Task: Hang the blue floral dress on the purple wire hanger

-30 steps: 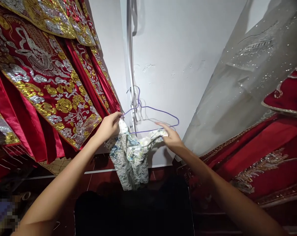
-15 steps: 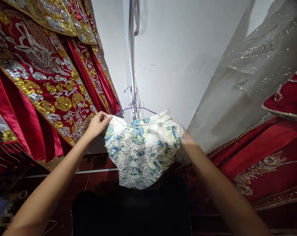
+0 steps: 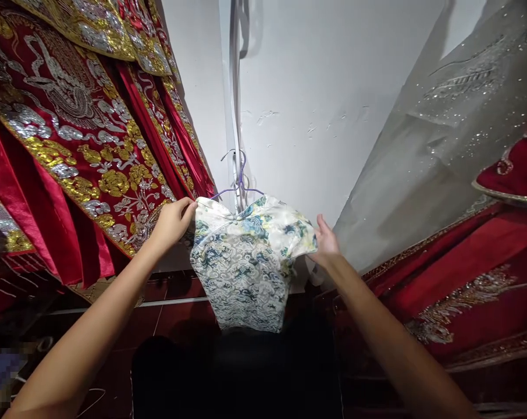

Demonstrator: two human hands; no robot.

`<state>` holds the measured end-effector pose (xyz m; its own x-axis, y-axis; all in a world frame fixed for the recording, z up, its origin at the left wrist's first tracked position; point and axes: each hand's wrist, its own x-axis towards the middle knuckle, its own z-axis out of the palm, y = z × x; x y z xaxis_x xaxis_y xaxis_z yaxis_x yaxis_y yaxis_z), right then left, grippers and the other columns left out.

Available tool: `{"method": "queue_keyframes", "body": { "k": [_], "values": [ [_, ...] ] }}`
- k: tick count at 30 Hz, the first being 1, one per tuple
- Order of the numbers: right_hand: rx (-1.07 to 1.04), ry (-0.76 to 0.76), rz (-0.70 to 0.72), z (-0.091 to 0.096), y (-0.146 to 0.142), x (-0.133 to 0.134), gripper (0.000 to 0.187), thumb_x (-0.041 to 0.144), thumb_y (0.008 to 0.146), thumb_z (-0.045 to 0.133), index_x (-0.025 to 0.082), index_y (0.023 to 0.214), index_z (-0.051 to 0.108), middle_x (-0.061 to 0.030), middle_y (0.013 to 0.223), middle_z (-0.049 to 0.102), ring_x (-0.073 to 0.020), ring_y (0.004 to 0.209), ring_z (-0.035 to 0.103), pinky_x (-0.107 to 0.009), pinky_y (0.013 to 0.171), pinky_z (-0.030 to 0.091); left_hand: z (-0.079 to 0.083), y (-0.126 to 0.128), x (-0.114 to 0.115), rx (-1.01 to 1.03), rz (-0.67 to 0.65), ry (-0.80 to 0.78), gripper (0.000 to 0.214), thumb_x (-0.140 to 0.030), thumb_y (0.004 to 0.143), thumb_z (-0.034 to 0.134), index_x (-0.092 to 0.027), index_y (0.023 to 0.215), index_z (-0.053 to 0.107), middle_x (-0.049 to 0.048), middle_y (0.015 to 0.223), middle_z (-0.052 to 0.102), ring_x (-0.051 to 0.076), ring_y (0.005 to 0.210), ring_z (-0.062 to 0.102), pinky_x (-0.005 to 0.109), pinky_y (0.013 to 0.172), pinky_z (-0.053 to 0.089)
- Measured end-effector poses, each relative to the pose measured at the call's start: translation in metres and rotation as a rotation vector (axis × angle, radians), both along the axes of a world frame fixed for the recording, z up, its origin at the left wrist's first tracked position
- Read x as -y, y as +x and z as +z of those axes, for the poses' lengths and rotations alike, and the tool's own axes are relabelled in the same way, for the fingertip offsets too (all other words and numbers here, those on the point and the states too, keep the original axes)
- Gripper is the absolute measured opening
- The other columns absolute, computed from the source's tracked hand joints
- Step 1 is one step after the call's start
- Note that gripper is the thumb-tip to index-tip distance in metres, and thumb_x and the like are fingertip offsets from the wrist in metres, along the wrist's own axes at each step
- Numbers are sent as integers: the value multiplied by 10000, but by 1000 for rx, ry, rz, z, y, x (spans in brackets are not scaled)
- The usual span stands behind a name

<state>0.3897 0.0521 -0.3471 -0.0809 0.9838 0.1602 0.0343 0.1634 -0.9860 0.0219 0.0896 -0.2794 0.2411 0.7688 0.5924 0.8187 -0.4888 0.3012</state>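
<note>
A small white garment [image 3: 246, 262] with blue and green floral pattern hangs on a purple wire hanger [image 3: 239, 183] against the white wall. My left hand [image 3: 171, 224] pinches the garment's left shoulder, fingers closed on the cloth. At the garment's right shoulder is my right hand [image 3: 327, 241], its thumb raised and its fingers tucked behind the fabric edge. The hanger's hook sits on a thin vertical rail or cord [image 3: 235, 105] running up the wall.
Red robes with gold and silver embroidery [image 3: 71, 145] hang close on the left. A sheer grey sequinned fabric [image 3: 438, 145] and more red embroidered cloth [image 3: 477, 273] hang on the right. A dark shape [image 3: 237, 378] fills the bottom centre.
The garment has been spread over the hanger, covering its purple wire. My right hand moved from the hanger's bar out to the garment's right shoulder; my left hand stayed at the left shoulder.
</note>
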Motion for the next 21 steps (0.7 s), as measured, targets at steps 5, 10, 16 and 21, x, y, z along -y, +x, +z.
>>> {"method": "queue_keyframes", "body": {
  "k": [5,10,16,21],
  "values": [
    [-113,11,-48,29,14,5,426,560,773,729,209,1014,705,-73,907,761,-273,777,719,-357,666,565,14,31,7,151,18,195,240,-310,949,480,-176,1066,641,105,1095,652,247,1034,597,364,916,455],
    [-140,205,-285,51,2,41,435,597,855,609,252,1113,676,-79,898,739,-298,839,713,-370,683,566,32,64,24,421,-214,107,277,-355,950,526,-195,1150,629,101,1210,622,232,1112,581,413,1002,464],
    [435,386,205,22,-40,104,399,577,896,574,249,1080,705,-79,926,716,-284,929,664,-375,798,559,30,85,45,936,-548,-669,293,-369,975,453,-142,1070,611,137,1074,678,175,885,664,344,799,567],
    [548,424,515,20,-46,88,321,420,991,478,292,1207,677,-67,1235,661,-245,1180,594,-415,1054,449,16,66,90,936,-504,-1067,197,-332,887,603,-150,956,626,27,738,594,31,423,309,179,364,265]
  ]
}}
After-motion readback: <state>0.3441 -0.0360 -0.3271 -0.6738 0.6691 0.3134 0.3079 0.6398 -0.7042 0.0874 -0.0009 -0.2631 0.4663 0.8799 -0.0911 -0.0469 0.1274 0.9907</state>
